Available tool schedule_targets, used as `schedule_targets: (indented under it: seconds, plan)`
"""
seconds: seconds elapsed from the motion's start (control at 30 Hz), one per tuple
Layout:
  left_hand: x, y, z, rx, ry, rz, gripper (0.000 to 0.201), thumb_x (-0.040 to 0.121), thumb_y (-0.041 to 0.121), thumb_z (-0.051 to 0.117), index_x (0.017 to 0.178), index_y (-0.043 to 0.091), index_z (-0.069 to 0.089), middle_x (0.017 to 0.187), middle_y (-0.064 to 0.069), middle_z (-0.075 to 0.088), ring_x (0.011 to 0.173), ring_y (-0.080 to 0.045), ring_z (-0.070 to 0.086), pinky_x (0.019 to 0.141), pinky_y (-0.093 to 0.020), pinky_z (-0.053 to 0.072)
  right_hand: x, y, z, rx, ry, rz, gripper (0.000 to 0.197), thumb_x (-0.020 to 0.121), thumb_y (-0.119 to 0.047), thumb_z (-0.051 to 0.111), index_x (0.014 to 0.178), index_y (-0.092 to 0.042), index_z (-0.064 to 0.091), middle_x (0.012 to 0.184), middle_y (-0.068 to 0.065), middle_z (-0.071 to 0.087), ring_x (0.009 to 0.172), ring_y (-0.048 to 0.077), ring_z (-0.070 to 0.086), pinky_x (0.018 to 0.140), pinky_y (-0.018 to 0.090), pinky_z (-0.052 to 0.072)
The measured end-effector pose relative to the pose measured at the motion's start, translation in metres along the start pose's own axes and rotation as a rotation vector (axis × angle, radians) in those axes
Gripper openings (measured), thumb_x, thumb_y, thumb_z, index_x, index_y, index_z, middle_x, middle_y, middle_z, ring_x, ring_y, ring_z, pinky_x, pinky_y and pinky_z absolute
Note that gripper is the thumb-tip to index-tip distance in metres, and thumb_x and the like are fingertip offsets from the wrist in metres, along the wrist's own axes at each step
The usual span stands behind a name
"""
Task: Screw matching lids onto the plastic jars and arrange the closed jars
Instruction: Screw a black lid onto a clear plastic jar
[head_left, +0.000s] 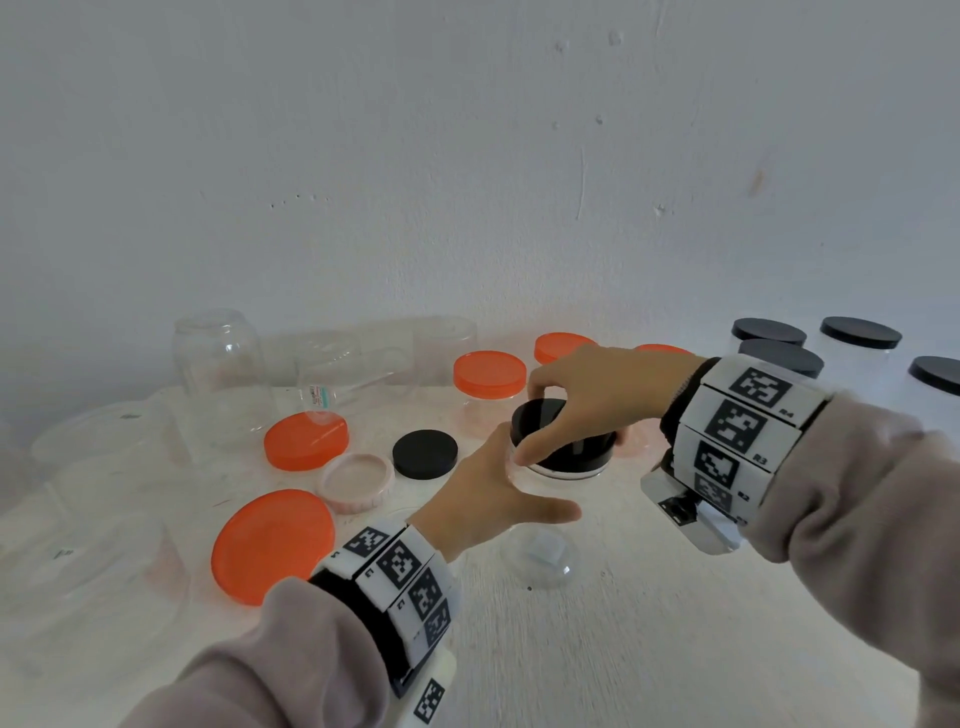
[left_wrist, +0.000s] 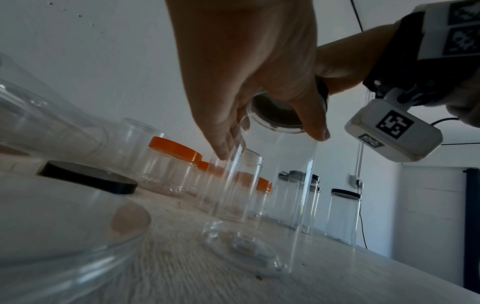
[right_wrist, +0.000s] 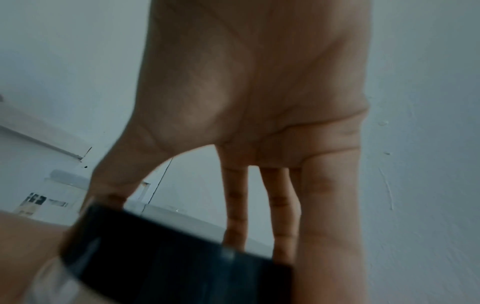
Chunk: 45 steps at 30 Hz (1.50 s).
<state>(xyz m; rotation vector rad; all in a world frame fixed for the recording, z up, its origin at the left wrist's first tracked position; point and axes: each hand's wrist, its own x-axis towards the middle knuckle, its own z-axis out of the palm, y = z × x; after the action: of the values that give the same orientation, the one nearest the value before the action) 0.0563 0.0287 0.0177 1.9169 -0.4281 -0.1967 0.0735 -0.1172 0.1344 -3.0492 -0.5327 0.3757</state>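
Four black-lidded jars (head_left: 860, 345) stand closed beyond the right hand (head_left: 587, 395), and three orange-lidded jars (head_left: 489, 382) beyond both hands, so I judge the task roughly half done. The right hand pinches the black lid (head_left: 563, 441) atop the tall clear jar (left_wrist: 262, 205), which stands on the table (head_left: 623, 649) between the hands, the left hand (head_left: 485, 499) curled round its neck. Left of the hands lie two orange lids (head_left: 306, 441), one black lid (head_left: 425, 453), one pink lid (head_left: 356, 480) and several open jars (head_left: 223, 358).
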Motion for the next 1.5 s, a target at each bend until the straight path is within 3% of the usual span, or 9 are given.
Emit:
schedule_targets:
  seconds: [0.17,0.3,0.67,0.83,0.93,1.07,1.2,1.37,1.5]
  plan:
    - [0.001,-0.001,0.000,0.003,-0.002,-0.004,0.096,0.065,0.033,0.087,0.143,0.032,0.031,0.134,0.014,0.052,0.125,-0.008,0.046,0.107,-0.033,0.038,-0.005,0.001,-0.014,-0.012,-0.169,-0.063,0.077,0.062,-0.062,0.078,0.130,-0.049,0.044,0.127,-0.015,0.048,0.107,0.016,0.058,0.089,0.036,0.053]
    - [0.001,-0.003,0.002,-0.001,0.008,0.000,0.094,0.065,0.032,0.088,0.142,0.032,0.033,0.131,0.014,0.054,0.122,-0.006,0.049,0.104,-0.029,0.041,-0.006,0.001,-0.015,0.012,-0.099,-0.115,0.074,0.061,-0.059,0.081,0.127,-0.049,0.050,0.120,-0.014,0.055,0.102,0.017,0.062,0.090,0.037,0.053]
    - [0.001,-0.006,0.008,0.061,0.116,0.044,0.088,0.062,0.042,0.086,0.137,0.035,0.041,0.122,0.023,0.051,0.111,0.003,0.046,0.073,-0.004,0.034,0.003,0.000,0.008,0.015,0.091,0.042,0.076,0.057,-0.088,0.056,0.095,-0.022,0.057,0.081,-0.002,0.064,0.049,0.015,0.067,0.038,0.017,0.041]
    - [0.001,-0.007,0.006,0.077,0.099,0.017,0.081,0.064,0.044,0.085,0.128,0.038,0.036,0.109,0.031,0.047,0.097,0.014,0.045,0.070,-0.006,0.033,0.000,0.001,-0.004,-0.022,-0.054,0.026,0.089,0.060,-0.082,0.063,0.130,-0.030,0.047,0.116,-0.008,0.056,0.090,0.018,0.066,0.075,0.031,0.055]
    - [0.000,-0.007,0.007,0.061,0.106,0.015,0.086,0.063,0.043,0.086,0.131,0.040,0.034,0.106,0.033,0.049,0.094,0.020,0.043,0.071,-0.005,0.034,-0.005,-0.001,-0.014,-0.018,-0.156,-0.065,0.083,0.066,-0.061,0.077,0.138,-0.046,0.038,0.132,-0.016,0.042,0.120,0.015,0.047,0.101,0.039,0.044]
    - [0.001,-0.008,0.007,0.048,0.101,0.015,0.090,0.062,0.043,0.086,0.135,0.037,0.034,0.113,0.027,0.050,0.100,0.011,0.047,0.075,-0.007,0.035,-0.003,-0.001,-0.009,0.010,-0.086,-0.036,0.065,0.059,-0.069,0.075,0.116,-0.043,0.055,0.115,-0.013,0.055,0.093,0.018,0.067,0.081,0.037,0.057]
    - [0.000,-0.008,0.007,0.060,0.100,0.014,0.085,0.062,0.046,0.085,0.129,0.042,0.033,0.105,0.036,0.046,0.091,0.025,0.038,0.068,-0.003,0.034,0.000,-0.004,-0.001,-0.078,0.016,0.043,0.073,0.060,-0.085,0.058,0.106,-0.028,0.057,0.094,-0.006,0.064,0.064,0.017,0.070,0.054,0.026,0.052]
    - [0.001,-0.008,0.007,0.049,0.096,0.017,0.090,0.063,0.042,0.086,0.135,0.037,0.033,0.113,0.028,0.049,0.099,0.013,0.046,0.073,-0.006,0.034,-0.005,0.000,-0.014,-0.017,-0.164,-0.038,0.083,0.067,-0.065,0.074,0.139,-0.043,0.038,0.136,-0.015,0.042,0.117,0.012,0.049,0.096,0.032,0.043]
    - [0.001,-0.008,0.007,0.044,0.097,0.020,0.091,0.064,0.040,0.086,0.137,0.036,0.032,0.112,0.029,0.048,0.096,0.018,0.042,0.072,-0.005,0.033,-0.007,-0.003,-0.019,-0.040,-0.161,-0.087,0.076,0.068,-0.054,0.079,0.134,-0.048,0.043,0.135,-0.015,0.041,0.122,0.013,0.045,0.101,0.035,0.041]
